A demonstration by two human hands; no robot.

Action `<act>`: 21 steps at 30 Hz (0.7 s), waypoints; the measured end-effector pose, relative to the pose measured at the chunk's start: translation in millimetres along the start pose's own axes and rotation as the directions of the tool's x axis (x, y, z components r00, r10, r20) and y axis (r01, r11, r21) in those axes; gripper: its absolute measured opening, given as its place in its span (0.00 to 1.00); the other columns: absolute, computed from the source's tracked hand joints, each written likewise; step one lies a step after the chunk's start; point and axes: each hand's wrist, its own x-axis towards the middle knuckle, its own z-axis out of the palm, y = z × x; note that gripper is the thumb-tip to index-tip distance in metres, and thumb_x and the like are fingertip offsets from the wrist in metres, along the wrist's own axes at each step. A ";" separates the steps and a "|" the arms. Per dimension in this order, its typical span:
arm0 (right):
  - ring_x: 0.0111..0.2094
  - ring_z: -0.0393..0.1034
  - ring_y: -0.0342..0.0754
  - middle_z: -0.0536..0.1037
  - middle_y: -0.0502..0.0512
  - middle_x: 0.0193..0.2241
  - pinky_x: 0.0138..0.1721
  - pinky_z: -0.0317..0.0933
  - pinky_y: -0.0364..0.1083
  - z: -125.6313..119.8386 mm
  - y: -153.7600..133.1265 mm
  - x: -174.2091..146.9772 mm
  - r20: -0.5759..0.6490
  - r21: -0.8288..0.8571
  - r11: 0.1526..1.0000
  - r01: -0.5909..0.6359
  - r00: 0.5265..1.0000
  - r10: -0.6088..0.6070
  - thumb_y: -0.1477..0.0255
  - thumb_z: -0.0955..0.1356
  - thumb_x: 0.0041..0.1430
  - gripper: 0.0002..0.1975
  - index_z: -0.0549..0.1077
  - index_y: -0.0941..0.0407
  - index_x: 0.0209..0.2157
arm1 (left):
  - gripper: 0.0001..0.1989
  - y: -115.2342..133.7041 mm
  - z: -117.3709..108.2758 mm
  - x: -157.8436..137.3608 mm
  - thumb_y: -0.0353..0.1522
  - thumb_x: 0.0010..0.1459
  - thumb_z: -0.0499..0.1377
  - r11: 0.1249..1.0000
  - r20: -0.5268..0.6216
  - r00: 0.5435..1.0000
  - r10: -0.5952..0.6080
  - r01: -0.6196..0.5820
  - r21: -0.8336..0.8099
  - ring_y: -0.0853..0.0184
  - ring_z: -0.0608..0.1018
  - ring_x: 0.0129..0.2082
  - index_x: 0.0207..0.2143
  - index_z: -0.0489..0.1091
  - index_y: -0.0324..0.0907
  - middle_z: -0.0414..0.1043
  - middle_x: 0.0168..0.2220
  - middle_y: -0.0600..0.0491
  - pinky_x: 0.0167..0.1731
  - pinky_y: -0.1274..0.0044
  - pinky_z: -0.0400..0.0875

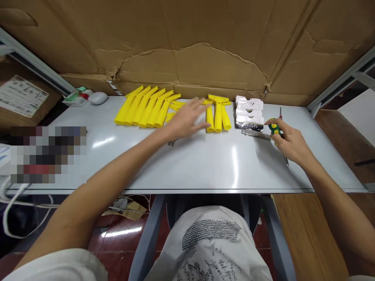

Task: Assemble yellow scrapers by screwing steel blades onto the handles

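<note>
My left hand (190, 119) hovers over the middle of the table, fingers spread and slightly blurred, with nothing visible in it. Just right of its fingers lie yellow T-shaped plastic handles (217, 113). Small yellow pieces (176, 105) are partly hidden behind that hand. Farther left, several more yellow handles (146, 107) lie side by side in a row. My right hand (290, 142) pinches the right end of a thin silvery strip (256, 134) between thumb and fingers. Directly behind the strip stands a stack of white packets (249, 111), the front one dark. A green-and-yellow tool handle (274, 128) shows beside my right fingers.
A brown cardboard sheet (205, 66) walls off the back of the grey table (175, 168). At the back left sit a white computer mouse (98, 98) and a small clear box (76, 97). White cables (17, 199) hang over the left side. Small dark bits (171, 143) lie under my left wrist.
</note>
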 end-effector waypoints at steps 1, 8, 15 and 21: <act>0.29 0.73 0.57 0.81 0.54 0.31 0.35 0.66 0.55 1.2 2.0 -2.1 0.003 -0.004 1.000 0.018 1.000 -0.018 0.68 0.62 0.67 0.26 0.79 0.44 0.63 | 0.46 -20.5 -16.9 -8.5 0.70 0.73 0.47 0.997 -0.107 0.992 -0.073 0.074 0.005 0.46 0.58 0.84 0.74 0.72 0.49 0.68 0.78 0.46 0.76 0.48 0.62; 0.39 0.76 0.59 0.80 0.60 0.43 0.47 0.72 0.58 13.5 -0.4 -15.0 0.094 -0.109 0.988 0.112 0.990 -0.102 0.71 0.61 0.69 0.25 0.82 0.48 0.61 | 0.60 -129.6 -92.9 -82.5 0.71 0.70 0.42 0.835 -0.429 0.773 -0.467 0.545 0.074 0.38 0.68 0.76 0.66 0.71 0.21 0.76 0.68 0.35 0.62 0.47 0.59; 0.39 0.78 0.57 0.75 0.68 0.65 0.38 0.68 0.54 30.8 -27.6 -24.7 0.297 -0.330 0.877 0.350 0.920 -0.255 0.68 0.63 0.73 0.29 0.76 0.45 0.71 | 0.23 0.4 -29.7 -27.9 0.52 0.74 0.57 0.991 -0.192 0.972 -0.132 0.129 -0.028 0.55 0.87 0.49 0.57 0.82 0.50 0.84 0.55 0.51 0.54 0.59 0.84; 0.39 0.73 0.57 0.75 0.69 0.57 0.42 0.68 0.56 36.5 -55.0 5.2 0.186 -0.266 0.926 0.267 0.957 -0.222 0.71 0.61 0.72 0.26 0.82 0.51 0.63 | 0.26 46.2 21.3 53.6 0.36 0.71 0.63 0.888 0.035 0.887 -0.461 0.461 0.008 0.37 0.85 0.58 0.69 0.72 0.43 0.70 0.68 0.33 0.61 0.46 0.80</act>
